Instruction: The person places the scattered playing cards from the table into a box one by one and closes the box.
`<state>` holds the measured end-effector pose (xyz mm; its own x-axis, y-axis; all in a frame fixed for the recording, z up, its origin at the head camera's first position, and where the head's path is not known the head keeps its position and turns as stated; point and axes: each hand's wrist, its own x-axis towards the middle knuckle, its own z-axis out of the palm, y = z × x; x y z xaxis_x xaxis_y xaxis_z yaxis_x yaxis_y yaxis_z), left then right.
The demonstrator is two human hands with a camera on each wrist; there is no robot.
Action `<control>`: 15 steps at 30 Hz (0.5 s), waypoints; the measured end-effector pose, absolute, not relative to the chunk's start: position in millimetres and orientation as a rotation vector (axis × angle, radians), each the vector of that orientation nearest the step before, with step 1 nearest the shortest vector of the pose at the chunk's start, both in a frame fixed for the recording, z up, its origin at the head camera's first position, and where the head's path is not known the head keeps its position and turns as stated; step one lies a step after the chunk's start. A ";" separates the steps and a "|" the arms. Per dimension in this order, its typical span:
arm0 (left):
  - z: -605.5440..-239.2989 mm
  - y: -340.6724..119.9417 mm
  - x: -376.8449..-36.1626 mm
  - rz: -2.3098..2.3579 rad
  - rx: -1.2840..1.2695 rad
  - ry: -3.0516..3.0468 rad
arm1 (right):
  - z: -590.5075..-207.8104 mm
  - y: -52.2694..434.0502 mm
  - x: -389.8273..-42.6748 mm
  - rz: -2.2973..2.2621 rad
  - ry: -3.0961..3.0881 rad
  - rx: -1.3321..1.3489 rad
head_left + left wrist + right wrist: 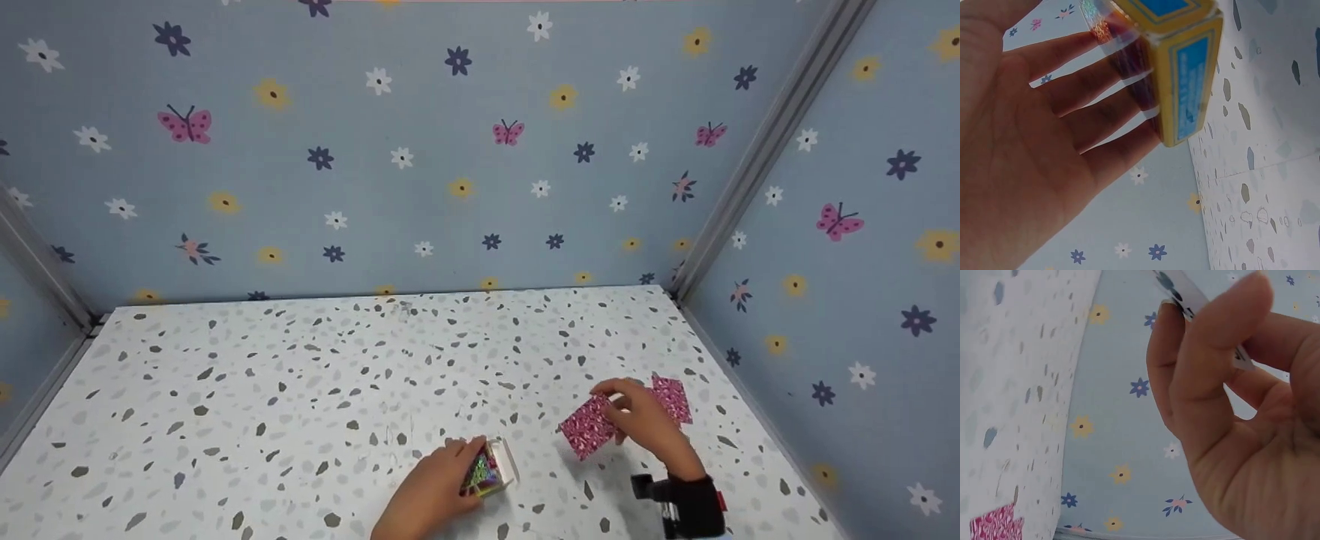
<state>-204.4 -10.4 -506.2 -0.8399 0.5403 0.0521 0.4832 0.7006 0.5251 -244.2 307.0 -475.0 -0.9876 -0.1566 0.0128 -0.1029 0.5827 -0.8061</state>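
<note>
Cards: right hand (637,420) pinches one pink-backed card (587,427) between thumb and curled fingers (1207,382), lifted off the worktop (300,390); the right wrist view shows its printed face edge poking past the fingertips. Second pink-backed card (673,399) lies flat on the worktop just behind that hand, touching or very near it, can't tell which.

Left hand (435,491) holds the card box (491,469) near the front edge of the worktop. Left wrist view: fingers (1089,112) nearly straight behind the box (1185,73), thumb side out of frame, so the grip looks loose, more of a cradle than a clamp. Box has a yellow body with blue panels, shiny foil end, flap looks open in the head view.

Risks as I read them:
- Pinch on the held card sits close to one edge. A card this thin will likely flex or pivot out if it meets the box mouth at an angle.
- Box is tilted and lightly supported. A push from the card could rotate it in the left hand or knock it over onto the worktop.
- Flat card has no lip to grab, smooth surface. Likely to slide rather than lift; may need dragging to the edge.
- Hands are apart, so alignment of card to opening isn't set up yet.
</note>
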 end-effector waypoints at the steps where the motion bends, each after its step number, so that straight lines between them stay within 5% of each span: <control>1: -506.4 -10.1 -204.1 0.821 0.843 2.798 | -473.3 302.8 -244.5 -1.414 2.728 -0.231; 15: -506.4 -12.4 -203.8 0.827 0.833 2.853 | -458.6 258.4 -240.0 -1.772 2.294 -0.292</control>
